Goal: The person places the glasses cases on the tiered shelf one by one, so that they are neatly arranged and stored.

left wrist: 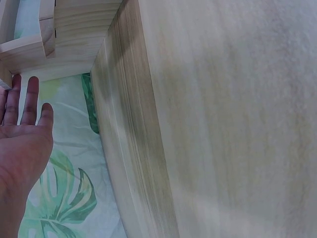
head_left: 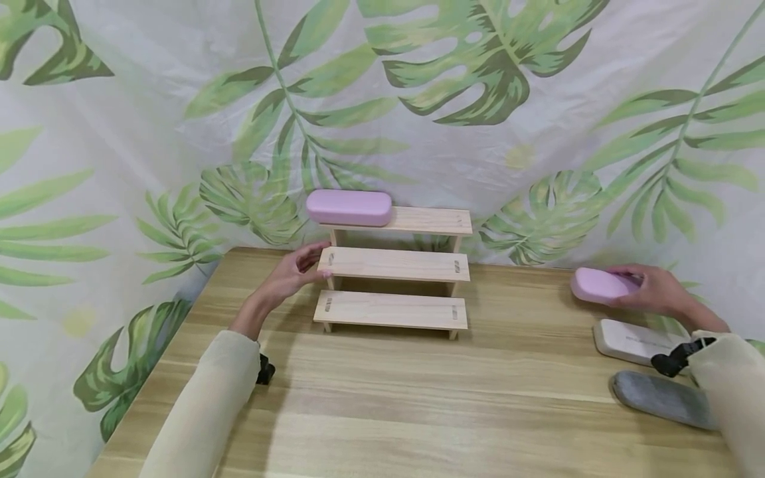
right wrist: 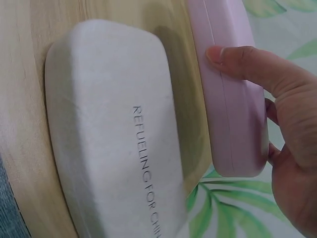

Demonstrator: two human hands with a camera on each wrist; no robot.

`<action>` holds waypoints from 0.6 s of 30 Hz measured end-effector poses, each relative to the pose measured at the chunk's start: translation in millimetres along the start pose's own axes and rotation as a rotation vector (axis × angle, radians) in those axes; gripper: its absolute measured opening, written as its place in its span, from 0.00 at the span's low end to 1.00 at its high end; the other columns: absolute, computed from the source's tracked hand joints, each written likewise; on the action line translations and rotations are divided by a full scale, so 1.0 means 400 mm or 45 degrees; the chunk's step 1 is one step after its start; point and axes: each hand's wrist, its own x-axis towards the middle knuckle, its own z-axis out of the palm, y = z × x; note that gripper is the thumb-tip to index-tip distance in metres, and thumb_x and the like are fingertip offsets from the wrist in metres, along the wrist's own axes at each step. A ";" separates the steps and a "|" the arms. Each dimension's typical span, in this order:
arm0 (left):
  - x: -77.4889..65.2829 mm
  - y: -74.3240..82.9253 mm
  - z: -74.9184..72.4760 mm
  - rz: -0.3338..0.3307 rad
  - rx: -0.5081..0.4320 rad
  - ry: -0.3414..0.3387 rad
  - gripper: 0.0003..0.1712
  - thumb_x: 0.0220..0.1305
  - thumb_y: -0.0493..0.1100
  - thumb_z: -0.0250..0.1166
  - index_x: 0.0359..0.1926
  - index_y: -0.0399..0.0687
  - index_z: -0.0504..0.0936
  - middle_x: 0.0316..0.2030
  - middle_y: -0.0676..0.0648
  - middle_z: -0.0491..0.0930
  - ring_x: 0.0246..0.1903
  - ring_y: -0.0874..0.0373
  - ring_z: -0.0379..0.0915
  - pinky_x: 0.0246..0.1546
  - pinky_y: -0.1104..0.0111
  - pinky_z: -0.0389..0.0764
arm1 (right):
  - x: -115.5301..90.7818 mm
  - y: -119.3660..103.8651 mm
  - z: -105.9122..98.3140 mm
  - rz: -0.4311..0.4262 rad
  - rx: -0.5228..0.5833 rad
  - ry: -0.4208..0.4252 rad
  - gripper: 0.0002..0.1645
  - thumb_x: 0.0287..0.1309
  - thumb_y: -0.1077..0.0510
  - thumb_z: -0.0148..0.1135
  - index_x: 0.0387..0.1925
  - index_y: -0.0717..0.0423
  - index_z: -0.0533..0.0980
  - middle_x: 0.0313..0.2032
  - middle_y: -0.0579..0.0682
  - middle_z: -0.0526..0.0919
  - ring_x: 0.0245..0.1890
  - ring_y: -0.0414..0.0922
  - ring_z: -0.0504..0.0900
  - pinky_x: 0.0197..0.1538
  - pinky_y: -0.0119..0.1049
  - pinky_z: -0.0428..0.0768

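Note:
A three-tier wooden stand [head_left: 391, 263] stands near the back of the table, with a pink glasses case [head_left: 349, 208] lying on the left of its top tier. My left hand [head_left: 294, 271] grips the left end of the middle tier, thumb at the front edge and fingers toward the back; the left wrist view shows these fingers [left wrist: 30, 101] mostly straight beside the wood. At the right, my right hand [head_left: 653, 290] holds a second pink glasses case [head_left: 600, 285] between thumb and fingers. In the right wrist view this pink case [right wrist: 233, 109] shows its lid seam.
Below the right hand lies a white glasses case [head_left: 636, 340] with printed lettering. A grey glasses case [head_left: 663, 398] is nearer the front, partly behind the right sleeve [head_left: 732, 378]. A leaf-patterned cloth [head_left: 454, 166] hangs behind the wooden table [head_left: 418, 405].

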 end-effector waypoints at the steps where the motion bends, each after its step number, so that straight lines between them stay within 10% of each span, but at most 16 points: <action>1: 0.000 -0.001 -0.001 -0.001 0.002 0.002 0.43 0.70 0.48 0.74 0.81 0.52 0.65 0.78 0.40 0.64 0.79 0.40 0.55 0.82 0.46 0.54 | 0.002 -0.004 -0.002 -0.008 0.002 0.002 0.44 0.43 0.49 0.89 0.61 0.63 0.82 0.55 0.74 0.83 0.52 0.63 0.79 0.44 0.34 0.73; 18: 0.003 -0.003 0.001 0.010 0.002 0.011 0.43 0.70 0.46 0.74 0.80 0.51 0.65 0.77 0.41 0.66 0.78 0.40 0.57 0.81 0.46 0.56 | 0.025 -0.083 -0.011 -0.112 -0.016 0.033 0.44 0.38 0.49 0.91 0.59 0.60 0.84 0.53 0.69 0.86 0.52 0.59 0.80 0.45 0.29 0.71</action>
